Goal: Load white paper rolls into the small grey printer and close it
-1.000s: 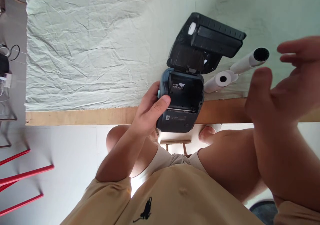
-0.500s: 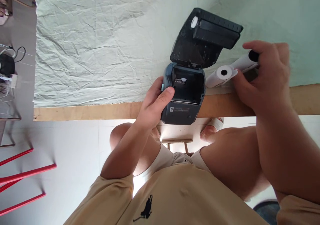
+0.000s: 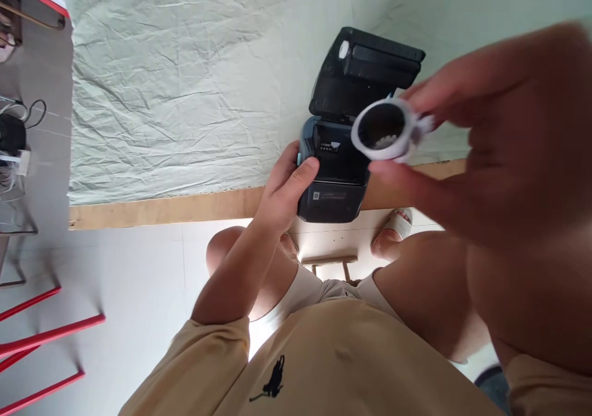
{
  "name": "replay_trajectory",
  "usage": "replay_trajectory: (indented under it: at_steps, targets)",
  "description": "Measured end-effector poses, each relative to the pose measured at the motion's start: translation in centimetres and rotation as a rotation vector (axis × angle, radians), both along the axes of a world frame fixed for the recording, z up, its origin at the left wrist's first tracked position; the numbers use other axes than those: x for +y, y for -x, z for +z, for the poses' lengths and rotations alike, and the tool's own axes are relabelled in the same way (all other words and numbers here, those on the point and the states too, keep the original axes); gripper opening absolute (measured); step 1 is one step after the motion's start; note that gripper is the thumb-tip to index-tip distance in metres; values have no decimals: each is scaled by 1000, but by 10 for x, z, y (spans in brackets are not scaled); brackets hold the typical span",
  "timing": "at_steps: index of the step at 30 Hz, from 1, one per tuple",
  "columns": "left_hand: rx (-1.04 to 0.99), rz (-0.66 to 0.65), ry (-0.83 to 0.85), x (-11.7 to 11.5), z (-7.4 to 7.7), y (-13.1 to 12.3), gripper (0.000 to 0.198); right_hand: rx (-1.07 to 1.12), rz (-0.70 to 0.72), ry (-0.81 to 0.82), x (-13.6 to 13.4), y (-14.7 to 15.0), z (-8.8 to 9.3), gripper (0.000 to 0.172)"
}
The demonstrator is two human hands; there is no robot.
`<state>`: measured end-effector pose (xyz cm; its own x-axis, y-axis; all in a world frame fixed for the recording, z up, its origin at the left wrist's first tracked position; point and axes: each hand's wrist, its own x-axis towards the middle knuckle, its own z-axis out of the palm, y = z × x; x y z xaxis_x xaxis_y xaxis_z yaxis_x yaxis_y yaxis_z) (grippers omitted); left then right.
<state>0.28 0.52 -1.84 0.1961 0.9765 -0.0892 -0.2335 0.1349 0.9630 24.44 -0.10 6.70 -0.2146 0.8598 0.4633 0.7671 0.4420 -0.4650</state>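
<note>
Right hand point(image 3: 499, 151) is raised close to the camera and motion-blurred. It pinches a small white paper roll point(image 3: 370, 146), thumb under it and fingers over the top, with the hollow core end facing the lens. The roll is in the air in front of the printer point(image 3: 335, 185) and touches nothing but the hand. Left hand point(image 3: 282, 188) is closed round the printer's left side with the thumb lying on the top edge. The printer is dark, sits at the near wooden edge of the worktop point(image 3: 161, 209) and overhangs it a little. Its lid point(image 3: 365, 74) is hinged back and open, and the paper bay point(image 3: 340, 154) looks empty. A wrinkled pale green cloth point(image 3: 185, 95) covers the rest of the worktop. Handling, by judgement: the roll is probably light and fairly stiff along its length, but it could crush if squeezed hard, and the smooth outer wrap may unwind or slip. Holding it across the curved sides, as now, looks best, keeping off the loose paper end. The printer is a rigid plastic shell, likely heavier, best held by the side walls and not by the open lid, whose hinge looks like the weak point.
</note>
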Motion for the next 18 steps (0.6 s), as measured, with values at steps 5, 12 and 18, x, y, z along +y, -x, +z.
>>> replay_trajectory:
  at_steps: [5, 12, 18]
  targets:
    - [-11, 1, -52, -1, -1, 1, 50, -96, 115, -256, 6, 28, -34, 28]
    - [14, -2, 3, -2, 2, -1, 54, 51, 193, -342, 7, 24, -58, 24]
    - [-41, -55, -84, -4, -8, 6, 66, 111, 257, -258, -10, 23, -62, 5]
